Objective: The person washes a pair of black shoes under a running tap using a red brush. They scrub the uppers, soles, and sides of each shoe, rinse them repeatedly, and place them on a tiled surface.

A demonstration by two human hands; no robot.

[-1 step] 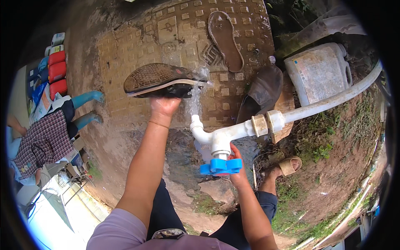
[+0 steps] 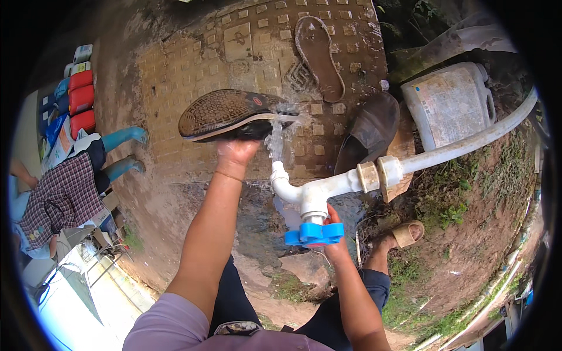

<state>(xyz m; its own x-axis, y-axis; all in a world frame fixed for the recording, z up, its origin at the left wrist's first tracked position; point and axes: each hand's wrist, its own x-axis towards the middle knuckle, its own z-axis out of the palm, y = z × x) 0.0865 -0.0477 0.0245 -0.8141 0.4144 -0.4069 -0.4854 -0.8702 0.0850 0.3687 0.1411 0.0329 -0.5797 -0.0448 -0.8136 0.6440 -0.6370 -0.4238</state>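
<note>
My left hand (image 2: 237,152) grips a dark shoe (image 2: 225,114) from below, with its patterned brown sole turned up and a pale rim along the near side. The shoe's right end sits in water (image 2: 274,140) gushing upward in the picture from the mouth of a white plastic tap (image 2: 316,193), and drops splash around it. My right hand (image 2: 335,243) is at the tap, its fingers bent beside the neck and partly hidden behind the blue handle (image 2: 314,234). A brown insole (image 2: 319,58) and a second dark shoe (image 2: 370,131) lie on the paving beyond.
A white hose pipe (image 2: 468,149) runs from the tap to the right, past a dirty white jerrycan (image 2: 448,102). Studded paving (image 2: 205,64) lies ahead. At the far left stand a person in a checked garment (image 2: 61,202) and red containers (image 2: 81,99). My sandalled foot (image 2: 404,234) stands right.
The shoe has shifted slightly right and its sole has turned, so a red mark shows more plainly. The water splashes differently against its end. My right hand stays at the tap.
</note>
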